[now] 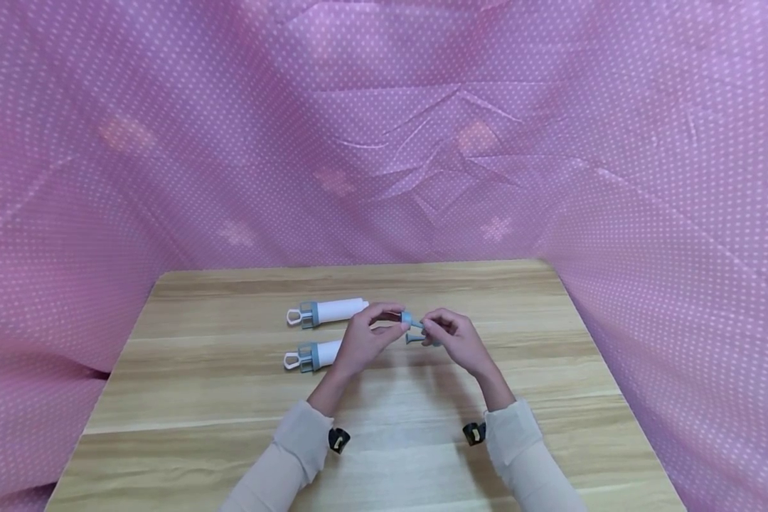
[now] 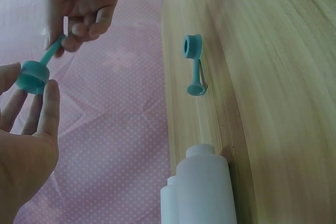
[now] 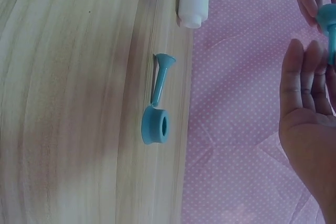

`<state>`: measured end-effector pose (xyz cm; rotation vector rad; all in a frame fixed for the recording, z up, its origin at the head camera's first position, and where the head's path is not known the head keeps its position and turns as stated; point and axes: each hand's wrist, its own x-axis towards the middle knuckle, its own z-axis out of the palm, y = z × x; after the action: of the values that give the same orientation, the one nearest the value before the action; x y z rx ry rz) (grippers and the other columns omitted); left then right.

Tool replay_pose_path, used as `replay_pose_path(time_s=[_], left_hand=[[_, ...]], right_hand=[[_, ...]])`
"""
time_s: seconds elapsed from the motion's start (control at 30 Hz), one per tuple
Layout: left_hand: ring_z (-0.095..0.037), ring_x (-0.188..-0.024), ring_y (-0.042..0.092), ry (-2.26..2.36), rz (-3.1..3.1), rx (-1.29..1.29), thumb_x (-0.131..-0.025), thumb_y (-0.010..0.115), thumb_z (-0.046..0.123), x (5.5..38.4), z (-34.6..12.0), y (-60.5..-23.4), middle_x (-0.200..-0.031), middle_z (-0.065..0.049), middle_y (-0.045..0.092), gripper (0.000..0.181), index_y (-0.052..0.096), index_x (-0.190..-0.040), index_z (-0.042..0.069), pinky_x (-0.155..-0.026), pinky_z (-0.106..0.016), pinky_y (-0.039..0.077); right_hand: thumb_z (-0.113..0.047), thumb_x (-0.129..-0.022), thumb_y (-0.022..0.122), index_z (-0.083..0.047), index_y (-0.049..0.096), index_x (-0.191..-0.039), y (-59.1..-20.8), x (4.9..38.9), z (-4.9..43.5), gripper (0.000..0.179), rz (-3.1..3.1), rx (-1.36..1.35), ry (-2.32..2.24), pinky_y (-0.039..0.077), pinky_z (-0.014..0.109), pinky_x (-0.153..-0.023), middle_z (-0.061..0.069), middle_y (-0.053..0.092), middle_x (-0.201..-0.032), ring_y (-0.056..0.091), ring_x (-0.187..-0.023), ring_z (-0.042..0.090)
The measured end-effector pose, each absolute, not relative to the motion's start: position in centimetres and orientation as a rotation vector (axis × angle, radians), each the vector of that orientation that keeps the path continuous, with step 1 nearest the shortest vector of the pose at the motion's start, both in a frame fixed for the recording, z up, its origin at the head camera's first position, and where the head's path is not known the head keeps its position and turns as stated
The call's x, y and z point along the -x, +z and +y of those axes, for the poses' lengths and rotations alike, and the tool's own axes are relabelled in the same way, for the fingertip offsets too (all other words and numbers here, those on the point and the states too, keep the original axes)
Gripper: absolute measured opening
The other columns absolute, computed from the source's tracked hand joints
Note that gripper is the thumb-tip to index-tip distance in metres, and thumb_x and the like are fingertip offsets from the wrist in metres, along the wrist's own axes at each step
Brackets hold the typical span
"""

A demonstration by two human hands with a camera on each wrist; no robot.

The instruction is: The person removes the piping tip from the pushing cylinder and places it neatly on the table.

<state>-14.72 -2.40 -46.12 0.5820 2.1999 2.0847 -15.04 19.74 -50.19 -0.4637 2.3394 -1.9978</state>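
My left hand [image 1: 367,341] pinches a teal ring-shaped cap [image 2: 34,75] between thumb and fingertips. From the cap, a thin teal nozzle stem [image 2: 52,50] points toward my right hand [image 1: 459,341], which pinches its far end between thumb and finger. Both hands hold these parts above the table. Below them lie a second teal ring cap [image 3: 153,126] and a teal nozzle with a flared end [image 3: 163,72], their ends meeting in the right wrist view. In the head view the right fingers partly hide that ring.
Two white plunger tubes, one farther [image 1: 339,309] and one nearer [image 1: 327,353], lie left of the hands, with teal collars and white pull handles. My left hand covers the nearer one's front end. Pink dotted cloth [image 1: 422,178] surrounds the wooden table [image 1: 198,427] at the back and sides.
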Motion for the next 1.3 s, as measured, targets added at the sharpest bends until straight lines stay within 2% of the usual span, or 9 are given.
replay_pose_path(time_s=[0.17, 0.3, 0.4, 0.57, 0.73, 0.97, 1.13, 1.2, 1.3], left_hand=[[-0.041, -0.115, 0.061, 2.103, 2.2, -0.585, -0.093, 0.073, 0.004, 14.37, -2.49, -45.52, -0.121, -0.019, 0.065, 0.03, 0.067, -0.121, -0.004, -0.091, -0.031, 0.056], [-0.04, -0.114, 0.062, 2.088, 2.218, -0.573, -0.093, 0.073, 0.007, 14.41, -2.55, -45.67, -0.12, -0.018, 0.066, 0.029, 0.068, -0.12, -0.002, -0.091, -0.031, 0.057], [-0.037, -0.112, 0.063, 2.094, 2.232, -0.577, -0.093, 0.074, 0.007, 14.5, -2.64, -45.89, -0.119, -0.016, 0.067, 0.027, 0.069, -0.119, -0.001, -0.091, -0.032, 0.057], [-0.033, -0.109, 0.065, 2.124, 2.233, -0.594, -0.092, 0.075, 0.005, 14.59, -2.71, -46.2, -0.117, -0.016, 0.068, 0.028, 0.07, -0.117, -0.004, -0.09, -0.031, 0.057], [-0.033, -0.11, 0.065, 2.166, 2.204, -0.616, -0.089, 0.076, 0.001, 14.71, -2.59, -46.3, -0.117, -0.019, 0.068, 0.026, 0.072, -0.114, -0.005, -0.09, -0.031, 0.057], [-0.033, -0.111, 0.065, 2.174, 2.205, -0.627, -0.088, 0.077, 0.0, 14.65, -2.54, -46.15, -0.118, -0.021, 0.068, 0.026, 0.073, -0.113, -0.005, -0.089, -0.031, 0.057], [-0.034, -0.112, 0.064, 2.174, 2.204, -0.62, -0.088, 0.077, 0.001, 14.61, -2.53, -46.11, -0.118, -0.02, 0.068, 0.025, 0.073, -0.113, -0.005, -0.089, -0.03, 0.057], [-0.033, -0.112, 0.065, 2.171, 2.213, -0.612, -0.088, 0.077, 0.001, 14.6, -2.5, -46.12, -0.118, -0.019, 0.069, 0.026, 0.074, -0.113, -0.004, -0.088, -0.03, 0.057], [-0.032, -0.111, 0.065, 2.163, 2.218, -0.612, -0.088, 0.078, 0.0, 14.62, -2.44, -46.12, -0.117, -0.017, 0.069, 0.026, 0.074, -0.113, -0.004, -0.088, -0.03, 0.058]], right_hand=[[-0.017, -0.105, 0.057, 0.007, 0.065, -0.105, -50.02, 14.86, 19.52, 0.025, 2.332, 0.407, -2.052, 0.061, 0.034, -0.074, 0.023, 0.061, -0.086, 0.066, -0.073, 0.02], [-0.009, -0.103, 0.059, 0.008, 0.065, -0.105, -49.71, 14.75, 19.32, 0.018, 2.34, 0.357, -2.079, 0.06, 0.034, -0.073, 0.015, 0.066, -0.085, 0.068, -0.074, 0.026], [-0.003, -0.101, 0.061, 0.01, 0.064, -0.106, -49.77, 14.86, 19.3, 0.015, 2.332, 0.367, -2.105, 0.059, 0.032, -0.073, 0.024, 0.067, -0.089, 0.068, -0.08, 0.037], [-0.004, -0.1, 0.063, 0.012, 0.063, -0.107, -50.28, 15.03, 19.44, 0.017, 2.276, 0.424, -2.185, 0.059, 0.028, -0.074, 0.04, 0.062, -0.098, 0.071, -0.082, 0.029], [-0.005, -0.1, 0.063, 0.012, 0.063, -0.107, -50.4, 15.12, 19.71, 0.018, 2.27, 0.435, -2.215, 0.059, 0.027, -0.075, 0.036, 0.063, -0.096, 0.07, -0.08, 0.015], [-0.005, -0.1, 0.063, 0.013, 0.063, -0.107, -50.13, 15.21, 19.69, 0.019, 2.252, 0.443, -2.224, 0.058, 0.027, -0.074, 0.035, 0.064, -0.096, 0.07, -0.08, 0.014], [0.0, -0.099, 0.062, 0.014, 0.062, -0.107, -49.92, 15.17, 19.65, 0.016, 2.259, 0.447, -2.22, 0.058, 0.026, -0.073, 0.017, 0.071, -0.091, 0.07, -0.08, 0.015], [0.001, -0.099, 0.061, 0.014, 0.063, -0.107, -49.9, 15.2, 19.68, 0.015, 2.276, 0.458, -2.207, 0.058, 0.026, -0.072, 0.017, 0.071, -0.09, 0.07, -0.08, 0.015], [0.001, -0.099, 0.062, 0.012, 0.064, -0.107, -49.74, 15.25, 19.72, 0.014, 2.303, 0.472, -2.189, 0.057, 0.025, -0.07, 0.026, 0.069, -0.091, 0.07, -0.08, 0.015]])
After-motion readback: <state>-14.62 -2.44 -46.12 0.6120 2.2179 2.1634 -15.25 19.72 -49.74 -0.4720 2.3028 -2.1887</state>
